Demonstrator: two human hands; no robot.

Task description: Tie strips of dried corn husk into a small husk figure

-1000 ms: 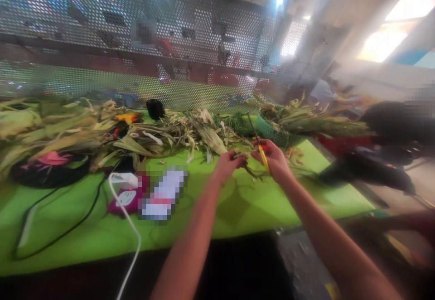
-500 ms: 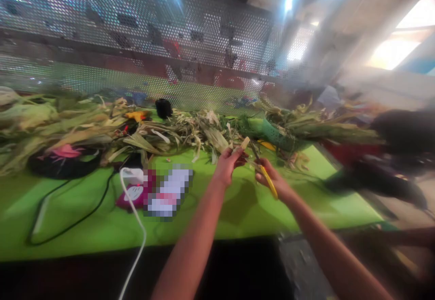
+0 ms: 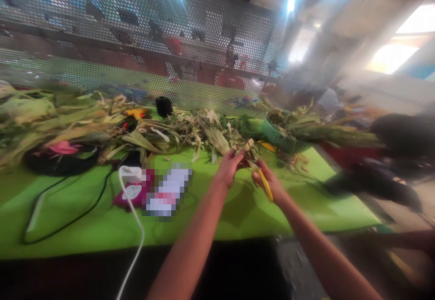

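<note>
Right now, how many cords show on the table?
2: the white cord, running over the near edge of the table, and the black cord, looped on its left side. More may be hidden under the husks.

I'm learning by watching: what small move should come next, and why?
Probably a small, careful cut into the pale piece: the left hand holds it, and the right hand has the yellow-handled tool with its blade close by, though whether they touch is unclear.
</note>
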